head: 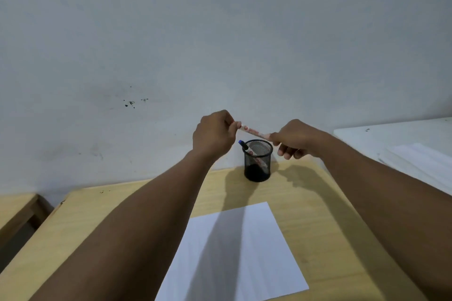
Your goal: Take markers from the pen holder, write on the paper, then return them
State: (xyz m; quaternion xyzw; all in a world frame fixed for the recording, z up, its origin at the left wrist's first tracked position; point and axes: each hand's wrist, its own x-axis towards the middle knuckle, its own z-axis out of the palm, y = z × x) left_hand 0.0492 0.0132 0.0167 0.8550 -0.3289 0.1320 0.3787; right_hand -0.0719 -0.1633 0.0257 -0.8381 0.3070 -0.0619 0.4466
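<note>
A white marker with red print (253, 131) is held level above the black mesh pen holder (257, 166). My left hand (214, 135) pinches its left end, and my right hand (294, 139) grips its right end. The ends themselves are hidden in my fingers. A marker with a blue cap (245, 145) leans inside the holder. A blank white sheet of paper (244, 252) lies flat on the wooden desk (318, 215), nearer to me than the holder, partly shadowed by my arms.
The holder stands at the desk's far edge against a grey-white wall (220, 32). A white table with sheets of paper (420, 154) stands to the right. Another wooden surface (14, 210) sits lower at the left.
</note>
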